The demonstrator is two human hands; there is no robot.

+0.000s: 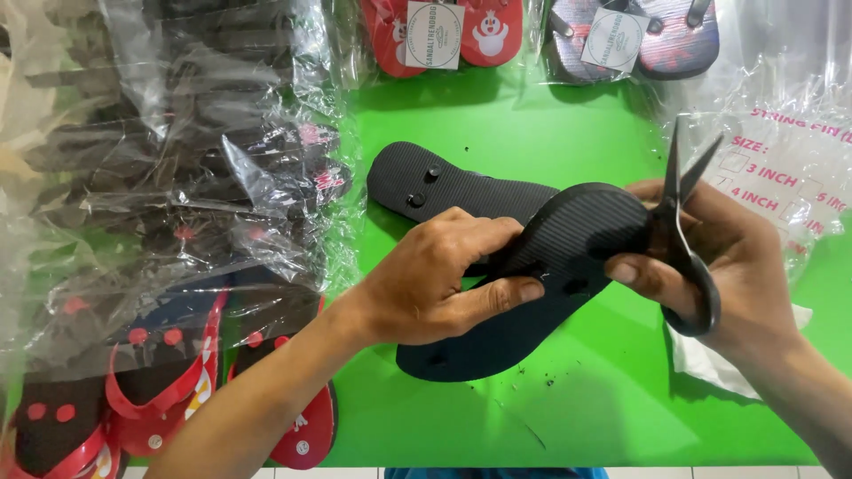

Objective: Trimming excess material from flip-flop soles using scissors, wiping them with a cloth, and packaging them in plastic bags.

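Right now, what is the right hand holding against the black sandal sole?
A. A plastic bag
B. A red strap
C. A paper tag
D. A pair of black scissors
D: the right hand grips a pair of black scissors, blades up, beside the black sandal sole that the left hand steadies.

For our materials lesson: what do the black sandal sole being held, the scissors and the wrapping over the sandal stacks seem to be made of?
Sole: probably foam rubber, matte; fine ribbed lines, punched holes, black crumbs on the green table.
Scissors: blades look like dark metal, thin and pointed; the handles' material is unclear, mostly hidden in the right hand.
Wrapping: thin clear plastic film, glossy; crinkles and glare.
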